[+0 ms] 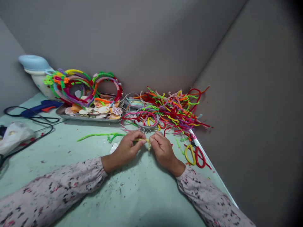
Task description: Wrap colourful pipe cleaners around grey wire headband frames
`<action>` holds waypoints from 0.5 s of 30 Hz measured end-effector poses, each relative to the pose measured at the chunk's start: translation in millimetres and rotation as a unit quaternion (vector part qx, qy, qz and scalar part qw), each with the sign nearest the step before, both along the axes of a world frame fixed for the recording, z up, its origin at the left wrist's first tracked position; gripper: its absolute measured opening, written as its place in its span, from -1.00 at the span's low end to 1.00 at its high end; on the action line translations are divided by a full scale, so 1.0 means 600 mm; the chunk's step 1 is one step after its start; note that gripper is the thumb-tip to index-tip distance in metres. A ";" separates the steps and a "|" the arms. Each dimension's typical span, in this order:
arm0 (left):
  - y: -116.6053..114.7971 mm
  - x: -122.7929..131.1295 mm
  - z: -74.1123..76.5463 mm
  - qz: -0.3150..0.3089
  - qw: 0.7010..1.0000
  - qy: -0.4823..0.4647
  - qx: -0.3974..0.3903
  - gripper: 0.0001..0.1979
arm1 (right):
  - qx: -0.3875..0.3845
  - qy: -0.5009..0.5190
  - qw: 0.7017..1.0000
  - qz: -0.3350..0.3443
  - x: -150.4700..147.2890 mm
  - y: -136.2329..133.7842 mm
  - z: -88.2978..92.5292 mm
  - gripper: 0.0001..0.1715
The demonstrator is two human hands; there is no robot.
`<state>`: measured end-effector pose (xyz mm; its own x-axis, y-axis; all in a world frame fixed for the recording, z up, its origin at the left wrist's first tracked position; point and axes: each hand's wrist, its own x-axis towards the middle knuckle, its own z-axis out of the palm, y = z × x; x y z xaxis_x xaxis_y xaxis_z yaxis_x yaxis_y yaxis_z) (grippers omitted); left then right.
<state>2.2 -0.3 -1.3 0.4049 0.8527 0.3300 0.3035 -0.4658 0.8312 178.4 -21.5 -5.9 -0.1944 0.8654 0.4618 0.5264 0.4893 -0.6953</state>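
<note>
My left hand and my right hand meet over the pale green table, fingers pinched together on a short yellow pipe cleaner held between them. A loose green pipe cleaner lies on the table just left of my left hand. Behind my hands lies a tangled heap of coloured pipe cleaners with some bare headbands in front of it. Both sleeves are pale with a dark floral print.
A metal tray holds seashells and several pipe-cleaner-wrapped headbands. Scissors with red and yellow handles lie right of my right hand. A blue glue gun with black cord, a white-and-blue container and a plastic bag sit at left. Grey walls enclose the corner.
</note>
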 end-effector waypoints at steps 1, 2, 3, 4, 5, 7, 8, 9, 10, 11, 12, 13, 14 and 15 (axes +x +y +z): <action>0.000 0.000 0.000 0.001 1.000 -0.001 -0.003 -0.86 | -0.005 0.007 1.000 0.001 0.000 0.000 0.000 -0.68; 0.000 0.000 -0.001 0.004 1.000 -0.001 -0.006 -0.86 | -0.012 0.014 1.000 0.001 -0.001 0.000 -0.001 -0.69; 0.000 0.000 -0.001 0.006 1.000 0.000 -0.009 -0.86 | -0.020 0.019 1.000 0.002 -0.001 0.000 -0.001 -0.69; 0.000 0.000 -0.001 0.008 1.000 0.000 -0.012 -0.86 | -0.028 0.023 0.999 0.002 -0.001 0.000 -0.002 -0.69; 0.001 0.000 -0.002 0.009 1.000 0.000 -0.014 -0.86 | -0.034 0.026 0.999 0.002 -0.001 0.000 -0.002 -0.69; 0.001 -0.001 -0.003 0.007 1.000 -0.003 -0.017 -0.86 | -0.037 0.029 0.999 0.000 -0.002 0.000 -0.003 -0.69; 0.001 -0.001 -0.004 0.005 1.000 -0.003 -0.018 -0.86 | -0.035 0.030 0.999 -0.001 -0.002 0.000 -0.004 -0.69; 0.002 -0.001 -0.005 0.004 1.000 -0.003 -0.017 -0.86 | -0.031 0.029 0.999 -0.002 -0.002 0.000 -0.004 -0.69; 0.002 -0.001 -0.006 0.003 1.000 -0.002 -0.016 -0.86 | -0.028 0.027 0.999 -0.002 -0.002 0.000 -0.004 -0.69; 0.002 -0.001 -0.006 0.002 1.000 -0.001 -0.013 -0.86 | -0.023 0.025 0.999 -0.001 -0.002 0.000 -0.004 -0.69; 0.002 -0.001 -0.006 0.002 1.000 0.000 -0.010 -0.86 | -0.018 0.023 1.000 0.000 -0.002 0.000 -0.004 -0.69; 0.002 -0.001 -0.006 0.000 1.000 0.001 -0.007 -0.86 | -0.013 0.021 1.000 0.001 -0.002 -0.001 -0.004 -0.70; 0.002 0.000 -0.005 -0.002 1.000 0.001 -0.004 -0.86 | -0.008 0.021 1.000 0.001 -0.002 -0.001 -0.004 -0.71; 0.002 0.000 -0.005 -0.005 1.000 0.002 -0.002 -0.86 | -0.004 0.020 1.000 0.003 -0.002 -0.001 -0.004 -0.72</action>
